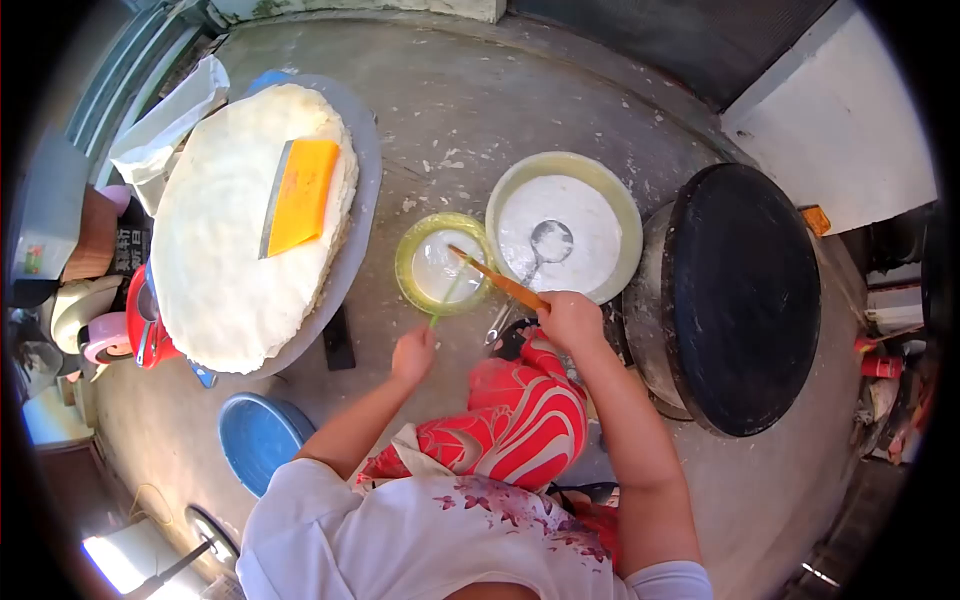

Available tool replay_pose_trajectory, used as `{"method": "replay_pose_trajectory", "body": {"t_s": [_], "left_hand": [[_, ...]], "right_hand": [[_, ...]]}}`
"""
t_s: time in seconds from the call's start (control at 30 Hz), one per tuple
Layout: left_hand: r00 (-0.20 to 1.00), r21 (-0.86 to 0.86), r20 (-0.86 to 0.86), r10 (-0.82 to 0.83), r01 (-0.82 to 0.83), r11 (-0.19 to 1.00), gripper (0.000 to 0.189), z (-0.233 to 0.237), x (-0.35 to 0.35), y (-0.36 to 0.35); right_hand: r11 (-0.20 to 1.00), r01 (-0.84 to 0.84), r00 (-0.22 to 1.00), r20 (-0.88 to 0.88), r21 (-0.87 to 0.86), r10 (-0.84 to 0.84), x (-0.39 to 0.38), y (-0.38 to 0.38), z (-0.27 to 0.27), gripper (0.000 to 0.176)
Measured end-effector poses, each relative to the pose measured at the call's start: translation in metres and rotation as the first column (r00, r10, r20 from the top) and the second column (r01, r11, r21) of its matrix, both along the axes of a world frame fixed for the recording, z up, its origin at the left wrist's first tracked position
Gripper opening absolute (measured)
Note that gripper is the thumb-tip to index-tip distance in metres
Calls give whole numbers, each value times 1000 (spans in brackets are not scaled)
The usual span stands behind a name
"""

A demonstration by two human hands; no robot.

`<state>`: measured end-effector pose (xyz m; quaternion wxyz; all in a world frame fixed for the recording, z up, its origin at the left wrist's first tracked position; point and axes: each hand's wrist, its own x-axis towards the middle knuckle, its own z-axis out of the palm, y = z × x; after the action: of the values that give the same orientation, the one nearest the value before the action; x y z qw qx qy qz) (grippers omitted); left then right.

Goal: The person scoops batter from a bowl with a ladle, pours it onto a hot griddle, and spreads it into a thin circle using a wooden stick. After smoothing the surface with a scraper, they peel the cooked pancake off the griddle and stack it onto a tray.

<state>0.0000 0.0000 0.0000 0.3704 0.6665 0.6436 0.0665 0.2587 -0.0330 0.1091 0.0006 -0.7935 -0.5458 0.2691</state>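
Head view, looking down on a concrete floor. The left hand (413, 355) is closed in a pinch on the near end of a thin green rod (446, 293), which slants away from the fingers into the small green bowl (405, 262) just ahead of the hand. The right hand (570, 320) is curled fully round a wooden stick (497, 279), whose far tip lies over the same bowl and crosses the rod there. Whether either tip touches the pale liquid in the bowl cannot be told.

Just beyond the right hand stands a large bowl of white batter (625, 215) with a ladle (545, 245) resting in it. A black griddle (745, 295) lies to that hand's outer side. Well beyond the left hand, a stack of thin white sheets (215, 270) carries an orange-handled scraper (297, 196).

Hazard, as judged: two tools pressing on one light, shallow bowl may tip or slide it, spilling liquid onto the floor, and the wooden stick passes close to the large bowl's rim and could knock it.
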Motion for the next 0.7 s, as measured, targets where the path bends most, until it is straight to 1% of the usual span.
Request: {"method": "replay_pose_trajectory", "body": {"t_s": [0.07, 0.17, 0.2, 0.27, 0.3, 0.37, 0.4, 0.47, 0.5, 0.57, 0.6, 0.67, 0.7], "left_hand": [[991, 54, 119, -55, 49, 997, 29, 3, -2, -21], [996, 36, 82, -35, 32, 999, 29, -47, -3, -6], [996, 36, 82, -34, 31, 999, 29, -56, -2, 4], [994, -12, -71, 83, -84, 996, 28, -66, 7, 27], [994, -15, -69, 85, -86, 996, 28, -65, 6, 31], [992, 29, -40, 120, -119, 992, 28, -64, 6, 38], [992, 31, -40, 120, -118, 992, 28, -56, 6, 33], [997, 37, 71, 33, -36, 999, 30, -35, 3, 12], [998, 38, 62, 32, -34, 999, 30, -37, 0, 3], [982, 72, 190, -16, 3, 997, 30, -47, -8, -11], [983, 69, 183, -13, 0, 998, 30, -53, -12, -6], [991, -64, -90, 104, -110, 992, 27, -64, -16, 15], [991, -66, -87, 106, -112, 992, 27, -61, -16, 22]], "right_hand": [[992, 119, 984, -141, 44, -112, -4, -4, -8, 27], [989, 146, 976, -161, 2, -144, -4, -4, -12, 28], [989, 145, 977, -161, 2, -143, -3, -7, -11, 28], [996, 68, 997, -41, 54, -66, 4, -14, -7, 28], [996, 66, 997, -39, 51, -64, 5, -14, -6, 28], [998, -46, 998, 30, -50, 47, 8, -12, -4, 26], [998, -45, 998, 31, -48, 47, 7, -12, -7, 26], [978, -173, 973, 176, 118, 151, 0, -12, -16, 22], [978, -170, 975, 168, 120, 149, -2, -11, -16, 22], [920, -249, 950, 261, 301, 172, -7, -12, -14, 24], [921, -249, 951, 254, 300, 175, -7, -14, -11, 24], [946, -217, 955, 255, 242, 153, 1, -21, 0, 24], [946, -220, 953, 258, 239, 156, 6, -26, 9, 24]]}}
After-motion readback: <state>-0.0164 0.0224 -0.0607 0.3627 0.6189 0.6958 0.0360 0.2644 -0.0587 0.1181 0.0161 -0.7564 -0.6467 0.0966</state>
